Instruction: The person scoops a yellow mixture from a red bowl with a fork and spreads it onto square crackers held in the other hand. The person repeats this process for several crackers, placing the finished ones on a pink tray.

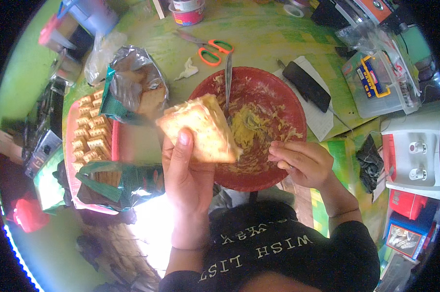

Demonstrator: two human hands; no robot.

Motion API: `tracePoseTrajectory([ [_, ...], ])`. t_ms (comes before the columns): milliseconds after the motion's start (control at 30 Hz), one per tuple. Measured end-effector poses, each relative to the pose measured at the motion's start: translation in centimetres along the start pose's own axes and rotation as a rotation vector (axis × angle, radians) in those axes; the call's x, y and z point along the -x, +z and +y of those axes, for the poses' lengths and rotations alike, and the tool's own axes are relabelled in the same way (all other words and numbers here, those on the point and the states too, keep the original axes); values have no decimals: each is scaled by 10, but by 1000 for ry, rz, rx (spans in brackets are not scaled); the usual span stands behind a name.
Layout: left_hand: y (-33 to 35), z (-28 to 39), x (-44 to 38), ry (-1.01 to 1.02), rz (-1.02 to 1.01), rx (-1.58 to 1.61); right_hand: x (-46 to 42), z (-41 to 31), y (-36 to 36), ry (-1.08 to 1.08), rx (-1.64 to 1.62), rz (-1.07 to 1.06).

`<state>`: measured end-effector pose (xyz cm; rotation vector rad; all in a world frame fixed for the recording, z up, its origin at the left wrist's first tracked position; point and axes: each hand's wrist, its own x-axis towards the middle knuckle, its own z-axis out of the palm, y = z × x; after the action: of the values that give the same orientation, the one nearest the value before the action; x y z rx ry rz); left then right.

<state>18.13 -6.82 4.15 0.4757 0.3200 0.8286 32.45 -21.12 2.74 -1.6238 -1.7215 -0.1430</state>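
Observation:
My left hand (pixel 185 179) holds up a square piece of bread (pixel 201 131), thumb across its face. Pale yellow spread shows along the bread's upper and right edges. It overlaps the left rim of a red plastic bowl (pixel 293 98) on the table. Inside lies a soft yellow mixture (pixel 243 137), smeared up the walls. My right hand (pixel 304 162), over the bowl's right rim, pinches a spoon (pixel 254 122) whose tip is in the mixture; its handle is mostly hidden by my fingers. A second metal utensil (pixel 228 80) leans on the far rim, its lower end behind the bread.
To the left, a pink tray (pixel 115 140) holds rows of cut biscuit-like pieces (pixel 92 127). Two opened bread bags (pixel 112 96) (pixel 121 182) lie over it. Orange-handled scissors (pixel 214 53) lie beyond the bowl. A black phone (pixel 307 85) rests on paper at right, near a clear plastic box (pixel 369 91).

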Motion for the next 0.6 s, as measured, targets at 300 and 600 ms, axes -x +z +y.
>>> tracePoseTrajectory([
  [300,-10,-32,-8,448,96,-295,10,-17,8,-56,17,-89],
  [600,-7,-31,-10,491,122,-296,14,-35,3,-36,-85,-153],
])
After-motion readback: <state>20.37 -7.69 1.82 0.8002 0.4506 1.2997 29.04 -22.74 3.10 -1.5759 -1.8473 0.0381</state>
